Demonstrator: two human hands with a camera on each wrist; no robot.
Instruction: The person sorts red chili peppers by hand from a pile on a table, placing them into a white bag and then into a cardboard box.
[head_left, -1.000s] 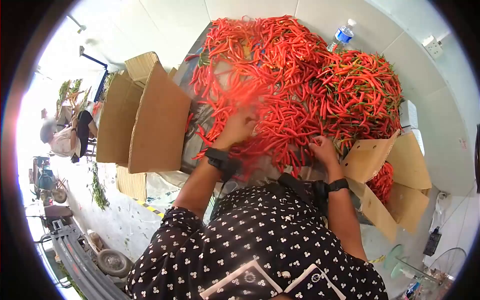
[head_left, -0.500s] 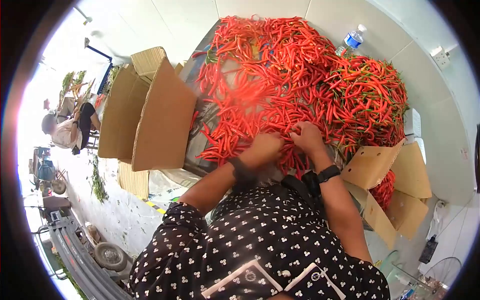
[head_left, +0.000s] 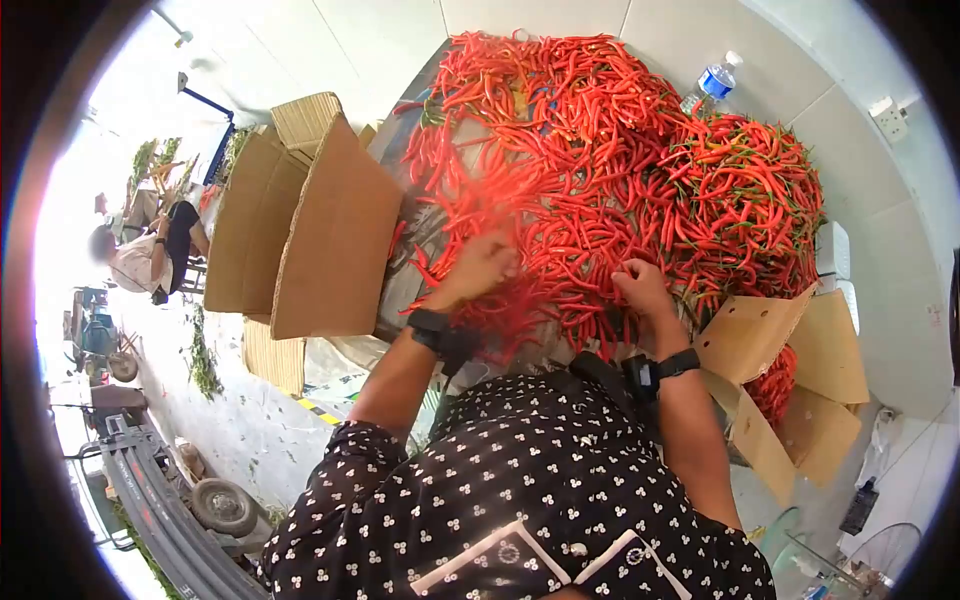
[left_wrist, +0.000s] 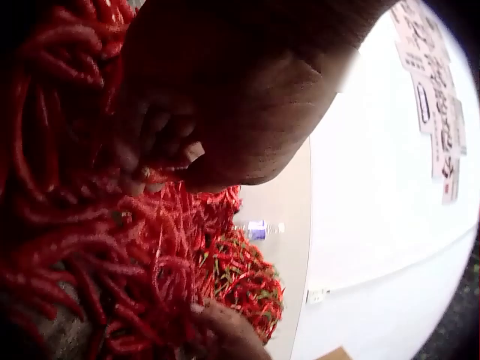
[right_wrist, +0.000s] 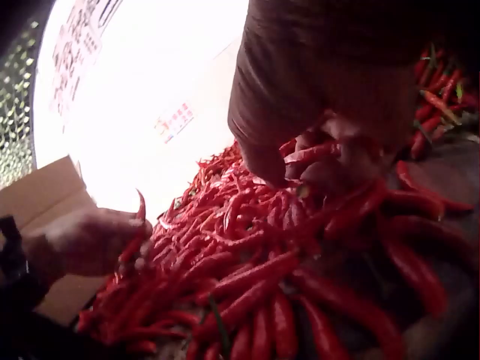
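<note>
Red chillies (head_left: pixel 590 190) lie in a wide heap on the table. Over its near left part is the left hand (head_left: pixel 480 268), fingers curled; the right wrist view shows this hand (right_wrist: pixel 86 240) holding a red chilli (right_wrist: pixel 140 206) that sticks up from its fingers. In the left wrist view the left hand's (left_wrist: pixel 232 105) fingers are in shadow. At the heap's near edge, the right hand (head_left: pixel 645 290) pinches a red chilli (right_wrist: pixel 313 154) between thumb and fingers, seen in the right wrist view. The two hands are apart.
Green-stemmed chillies (head_left: pixel 745 200) are piled at the right, below a water bottle (head_left: pixel 713 82). An open carton (head_left: pixel 338 240) stands left; another carton (head_left: pixel 735 335) at the near right holds chillies. A seated person (head_left: pixel 150 255) is at the far left.
Half a second ago both hands were close together over the near chillies. The left hand has since moved left and up in the view; the right hand has shifted slightly right and down.
</note>
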